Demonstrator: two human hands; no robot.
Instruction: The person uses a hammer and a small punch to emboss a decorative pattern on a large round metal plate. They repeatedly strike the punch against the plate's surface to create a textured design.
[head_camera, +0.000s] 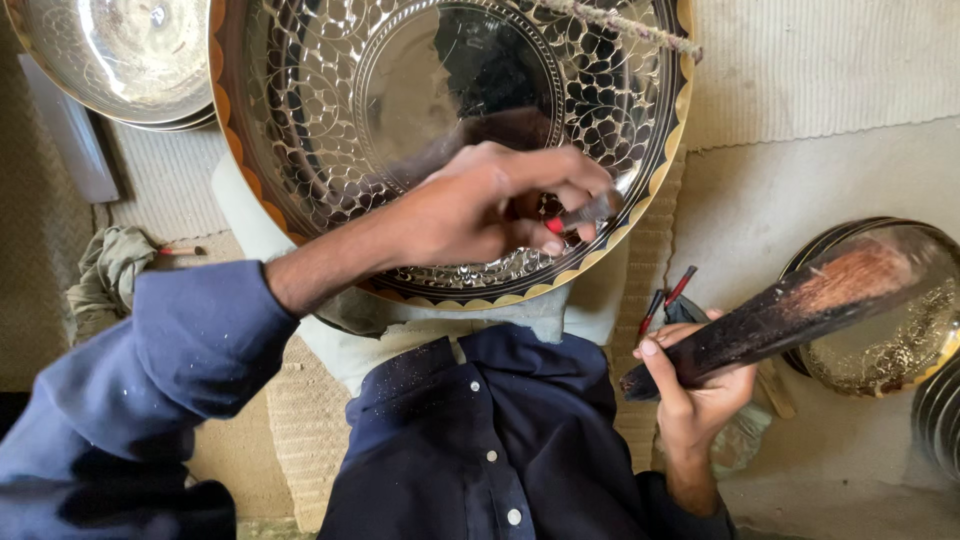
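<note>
A large round engraved metal tray (300, 120) with a gold scalloped rim leans against my lap, its face covered in a leaf pattern around a plain centre. My left hand (490, 205) rests on its lower right part, fingers closed on a small red-tipped chisel (580, 215) whose point touches the tray near the rim. My right hand (695, 385) is off to the right of the tray and grips a dark wooden mallet (800, 305) by its narrow end. The mallet's thick head points up and right, blurred.
A second shiny tray (120, 55) lies at the top left. More engraved trays (900, 350) sit at the right edge. Red-handled tools (668, 297) lie by my right hand. A crumpled cloth (110, 275) is at the left, on woven matting (820, 60).
</note>
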